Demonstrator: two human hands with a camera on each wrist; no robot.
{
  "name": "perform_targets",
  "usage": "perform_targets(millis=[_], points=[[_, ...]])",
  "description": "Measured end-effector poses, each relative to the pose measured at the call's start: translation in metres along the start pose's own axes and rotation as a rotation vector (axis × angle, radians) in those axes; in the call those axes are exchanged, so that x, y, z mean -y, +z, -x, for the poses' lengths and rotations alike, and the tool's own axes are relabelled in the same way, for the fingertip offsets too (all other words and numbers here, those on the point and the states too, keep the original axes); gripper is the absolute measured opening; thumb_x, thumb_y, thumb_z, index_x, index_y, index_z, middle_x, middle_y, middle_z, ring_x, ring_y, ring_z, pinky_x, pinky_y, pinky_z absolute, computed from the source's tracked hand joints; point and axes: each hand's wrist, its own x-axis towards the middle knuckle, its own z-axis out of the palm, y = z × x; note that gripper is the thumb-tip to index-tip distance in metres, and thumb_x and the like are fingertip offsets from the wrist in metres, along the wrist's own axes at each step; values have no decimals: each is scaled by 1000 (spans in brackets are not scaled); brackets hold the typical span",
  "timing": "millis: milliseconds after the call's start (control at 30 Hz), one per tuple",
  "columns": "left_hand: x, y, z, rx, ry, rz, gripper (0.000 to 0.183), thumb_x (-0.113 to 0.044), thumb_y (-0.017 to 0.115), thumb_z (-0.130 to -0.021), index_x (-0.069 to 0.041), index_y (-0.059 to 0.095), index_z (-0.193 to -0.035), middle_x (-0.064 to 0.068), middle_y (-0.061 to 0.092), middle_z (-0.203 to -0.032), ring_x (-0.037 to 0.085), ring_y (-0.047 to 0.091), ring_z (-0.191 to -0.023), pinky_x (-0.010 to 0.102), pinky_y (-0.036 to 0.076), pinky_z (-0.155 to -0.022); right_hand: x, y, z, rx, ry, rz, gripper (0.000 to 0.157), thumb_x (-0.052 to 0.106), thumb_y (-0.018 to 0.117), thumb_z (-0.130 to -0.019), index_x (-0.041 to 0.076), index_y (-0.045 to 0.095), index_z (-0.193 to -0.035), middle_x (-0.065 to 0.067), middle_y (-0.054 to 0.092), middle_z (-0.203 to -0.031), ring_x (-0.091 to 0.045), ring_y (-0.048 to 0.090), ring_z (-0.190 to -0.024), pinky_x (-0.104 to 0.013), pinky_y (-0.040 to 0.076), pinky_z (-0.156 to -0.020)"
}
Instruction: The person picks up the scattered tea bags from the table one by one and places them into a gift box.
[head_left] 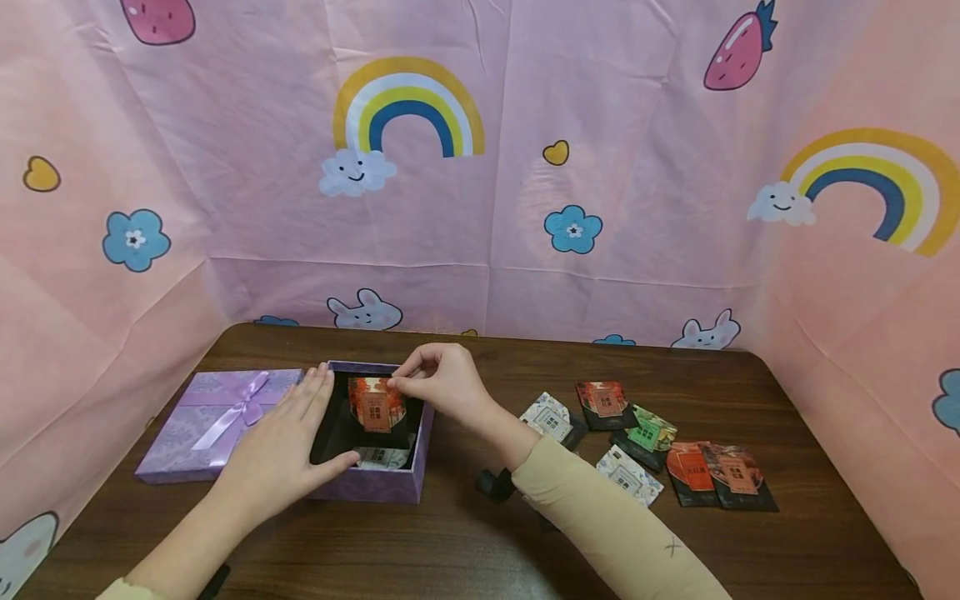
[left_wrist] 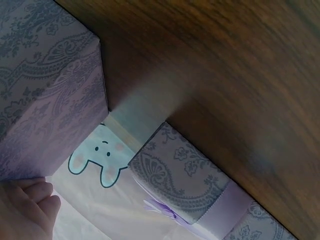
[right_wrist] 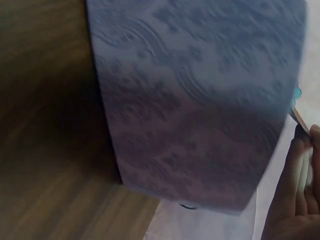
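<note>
My right hand [head_left: 450, 383] pinches the top corner of a red and black tea packet [head_left: 377, 408] between thumb and forefinger. The packet is tilted inside the open purple gift box [head_left: 375, 486], over a white-patterned packet [head_left: 382, 457]. My left hand [head_left: 288, 437] rests along the box's left side with straight fingers, its thumb reaching over the front rim. In the left wrist view, my left fingertips [left_wrist: 42, 195] are at the edge of the box's patterned wall [left_wrist: 60, 110]. The right wrist view has the box's outer wall [right_wrist: 195, 110] in front of my right hand [right_wrist: 297, 195].
A purple lid [head_left: 213, 421] with a ribbon bow lies left of the box. Several more tea packets are spread on the right of the wooden table [head_left: 487, 550], among them a green one [head_left: 651, 432] and a red overlapping pair [head_left: 738, 475]. Printed cloth hangs around the table.
</note>
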Motion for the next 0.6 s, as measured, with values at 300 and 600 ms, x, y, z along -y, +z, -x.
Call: perform_targets(millis=[300, 600], points=[[0, 0, 0, -16, 10, -3, 114, -71, 68, -91, 5, 27, -165, 24, 28, -173, 46, 33, -158, 65, 38, -123, -1, 16, 10, 89, -127, 199, 6, 7, 86, -88, 6, 81, -84, -8, 82, -87, 9, 57, -62, -10, 47, -57], [-1, 0, 0, -1, -4, 17, 115, -71, 69, -91, 4, 25, -166, 24, 27, -174, 46, 30, -160, 67, 39, -121, -2, 19, 14, 111, -222, 387, 6, 11, 86, -89, 10, 82, -84, -2, 82, -83, 0, 66, -68, -6, 46, -60]])
